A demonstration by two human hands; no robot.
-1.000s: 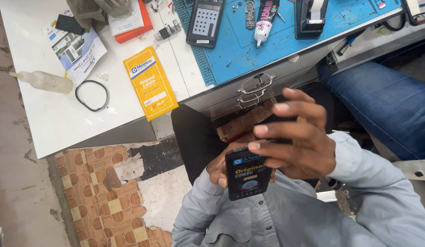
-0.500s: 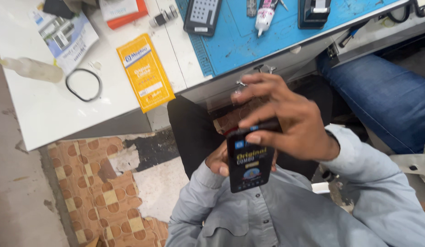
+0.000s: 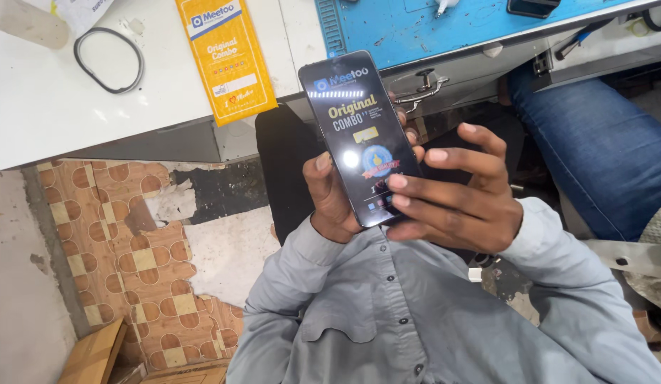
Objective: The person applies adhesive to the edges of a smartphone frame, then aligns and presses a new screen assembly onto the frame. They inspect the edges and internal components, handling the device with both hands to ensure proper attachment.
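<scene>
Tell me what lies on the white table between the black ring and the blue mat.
In the head view, a yellow flat packet lies on the white table between the black ring and the blue mat, its lower end overhanging the table edge.

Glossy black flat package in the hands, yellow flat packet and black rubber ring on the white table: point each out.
Glossy black flat package (image 3: 359, 135), head view, middle of its front.
Yellow flat packet (image 3: 227, 60), head view, its centre.
Black rubber ring (image 3: 135, 60), head view, right side of the loop.

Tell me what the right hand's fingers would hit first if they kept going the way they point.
The right hand points left across the black panel, its fingers already on it. Beyond that comes the left hand, whose thumb grips the opposite edge; depth is unclear.
</scene>
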